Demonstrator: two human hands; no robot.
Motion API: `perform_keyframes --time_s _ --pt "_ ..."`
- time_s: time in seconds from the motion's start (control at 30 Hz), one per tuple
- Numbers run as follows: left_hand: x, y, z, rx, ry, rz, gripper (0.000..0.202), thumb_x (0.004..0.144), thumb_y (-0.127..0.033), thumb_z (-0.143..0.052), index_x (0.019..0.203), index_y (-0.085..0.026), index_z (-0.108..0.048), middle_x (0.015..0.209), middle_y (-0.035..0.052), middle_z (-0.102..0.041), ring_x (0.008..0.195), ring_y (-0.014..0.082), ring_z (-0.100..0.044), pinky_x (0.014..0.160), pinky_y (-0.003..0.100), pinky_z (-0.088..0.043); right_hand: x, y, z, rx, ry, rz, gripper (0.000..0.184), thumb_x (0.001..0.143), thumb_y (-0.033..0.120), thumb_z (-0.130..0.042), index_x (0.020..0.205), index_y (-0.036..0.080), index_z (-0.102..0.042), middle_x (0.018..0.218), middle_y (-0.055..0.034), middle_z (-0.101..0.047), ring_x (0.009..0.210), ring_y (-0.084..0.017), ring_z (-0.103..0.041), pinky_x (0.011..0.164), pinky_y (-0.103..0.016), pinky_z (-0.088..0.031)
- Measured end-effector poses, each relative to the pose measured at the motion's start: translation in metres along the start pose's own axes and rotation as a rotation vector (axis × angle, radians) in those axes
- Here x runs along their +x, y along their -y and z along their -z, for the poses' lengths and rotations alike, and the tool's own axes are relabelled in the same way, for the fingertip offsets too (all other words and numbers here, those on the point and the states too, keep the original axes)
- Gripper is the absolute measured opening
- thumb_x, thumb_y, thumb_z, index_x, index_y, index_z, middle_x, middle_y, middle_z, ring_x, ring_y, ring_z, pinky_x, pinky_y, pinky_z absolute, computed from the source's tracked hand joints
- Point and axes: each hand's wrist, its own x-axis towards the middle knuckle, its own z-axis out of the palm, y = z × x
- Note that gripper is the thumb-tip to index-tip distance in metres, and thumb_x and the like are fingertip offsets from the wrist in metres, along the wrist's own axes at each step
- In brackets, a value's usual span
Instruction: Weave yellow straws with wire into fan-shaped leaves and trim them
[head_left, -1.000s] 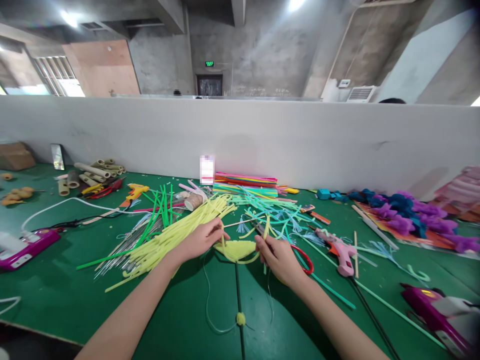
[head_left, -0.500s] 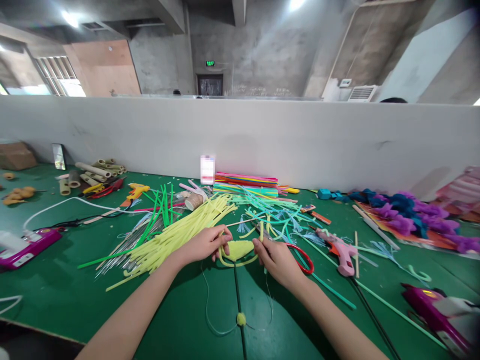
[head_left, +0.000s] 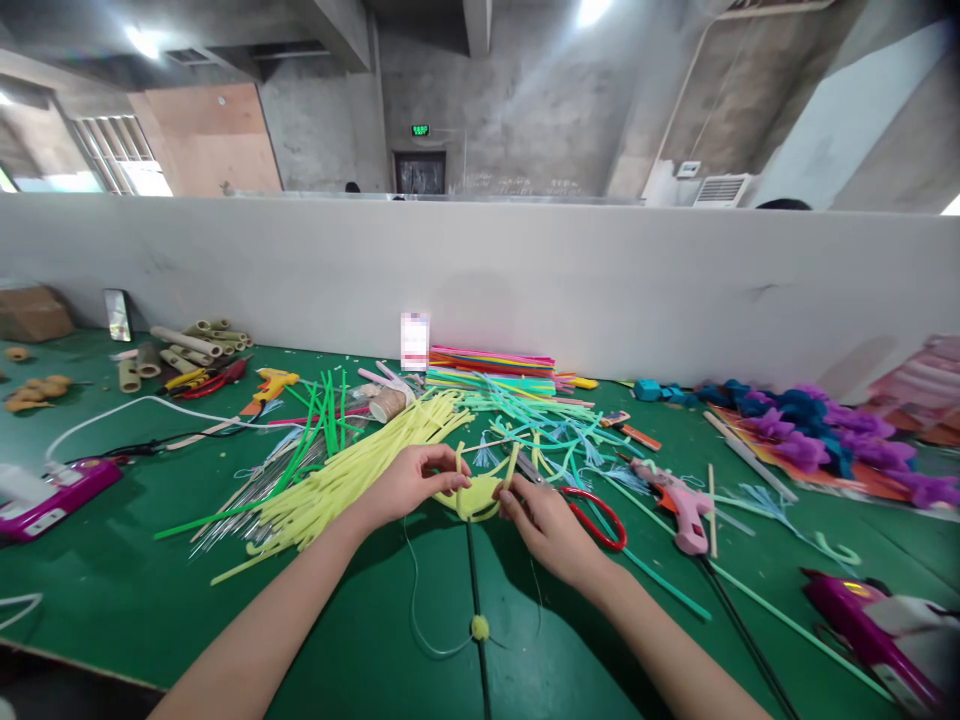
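Between my hands is a yellow fuzzy piece (head_left: 480,494), with a yellow pipe cleaner (head_left: 513,464) curving round its near side and both ends standing up. My left hand (head_left: 411,485) pinches the left end between thumb and fingers. On the other side, my right hand (head_left: 551,525) has its fingers closed on the right end. Thin clear thread (head_left: 415,610) hangs below and runs to a small yellow pom-pom (head_left: 480,628) on the green table (head_left: 360,640). Scissors with red handles (head_left: 619,530) lie just beyond my right hand.
A pile of yellow pipe cleaners (head_left: 352,470) lies left, turquoise ones (head_left: 540,405) behind. A pink glue gun (head_left: 688,510) is at right, a yellow glue gun (head_left: 276,382) at left. Purple power strips (head_left: 64,498) flank the table. A white partition (head_left: 315,270) stands behind.
The pipe cleaner's two ends now stand upright, and its loop sits closer round the yellow piece. My hands have shifted slightly; the pom-pom has moved a little away from me.
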Motion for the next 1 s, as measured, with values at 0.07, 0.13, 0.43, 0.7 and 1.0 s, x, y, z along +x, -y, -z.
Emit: perform_keyframes --time_s 0.07,0.13,0.43,0.7,1.0 --pt "0.0 -0.001 -0.001 0.003 -0.052 -0.022 0.024 0.076 -0.037 -0.068 0.085 -0.015 -0.065 0.08 0.0024 -0.065 0.072 0.0131 -0.058 0.07 0.026 -0.048 0.0 0.001 -0.002 -0.013 0.008 0.017 0.026 0.098 0.033 -0.033 0.085 0.021 -0.052 0.077 -0.0019 -0.059 0.07 -0.016 -0.055 0.066 -0.027 -0.041" --pt "0.001 -0.002 -0.001 0.002 -0.084 -0.037 0.025 0.075 -0.037 -0.069 0.085 -0.015 -0.067 0.079 0.0022 -0.065 0.069 0.0124 -0.057 0.069 0.025 -0.048 -0.001 0.003 -0.004 -0.02 -0.005 0.044 0.026 0.097 0.033 -0.034 0.085 0.021 -0.053 0.082 -0.0034 -0.059 0.074 -0.017 -0.055 0.069 -0.027 -0.041" --pt "-0.005 -0.009 -0.014 0.077 -0.087 -0.041 0.02 0.074 -0.032 -0.07 0.084 -0.015 -0.073 0.082 0.0042 -0.07 0.074 0.0153 -0.062 0.067 0.023 -0.049 -0.001 0.01 -0.017 0.079 0.008 0.028 0.025 0.098 0.034 -0.034 0.085 0.02 -0.052 0.076 -0.0012 -0.058 0.068 -0.015 -0.052 0.063 -0.025 -0.038" --pt "-0.005 -0.007 -0.014 0.068 -0.139 -0.033 0.022 0.073 -0.033 -0.072 0.082 -0.013 -0.072 0.074 0.0033 -0.068 0.066 0.0131 -0.059 0.061 0.022 -0.047 -0.003 0.011 -0.022 0.036 0.02 0.043 0.027 0.098 0.034 -0.033 0.088 0.02 -0.053 0.077 -0.0021 -0.058 0.069 -0.015 -0.052 0.064 -0.026 -0.037" --pt "-0.007 -0.01 -0.015 0.174 -0.149 -0.118 0.026 0.08 -0.04 -0.064 0.08 -0.015 -0.072 0.071 0.0027 -0.067 0.065 0.0125 -0.058 0.061 0.022 -0.045 -0.003 0.012 -0.024 -0.025 0.041 0.069 0.025 0.098 0.032 -0.034 0.087 0.02 -0.053 0.079 -0.0029 -0.059 0.071 -0.016 -0.054 0.065 -0.025 -0.039"
